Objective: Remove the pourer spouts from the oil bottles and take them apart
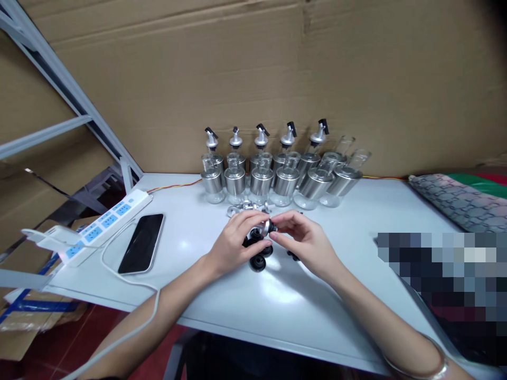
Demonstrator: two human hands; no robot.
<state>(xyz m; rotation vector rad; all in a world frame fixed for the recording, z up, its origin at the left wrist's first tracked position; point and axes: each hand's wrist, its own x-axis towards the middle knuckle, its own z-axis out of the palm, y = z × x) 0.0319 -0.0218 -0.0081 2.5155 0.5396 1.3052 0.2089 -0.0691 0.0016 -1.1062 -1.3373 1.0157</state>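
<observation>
My left hand [234, 238] and my right hand [304, 237] meet over the middle of the white table [222, 295]. Together they pinch a small silver and black pourer cap [264, 228], fingers curled round it. Under and beside the hands lie several loose black plastic parts [258, 262], and silver caps [246, 207] lie just behind. Further back stand two rows of glass bottles with steel sleeves [261, 182]; the back row bottles wear pourer spouts [262, 134], and two bottles at the right [344, 177] have none.
A black phone [142, 243] lies at the left, beside a white and blue power strip [101, 224] with a white cable [130, 279]. A patterned cloth [459, 203] sits at the right. Cardboard [277, 68] forms the back wall; a metal shelf frame [59, 84] stands left.
</observation>
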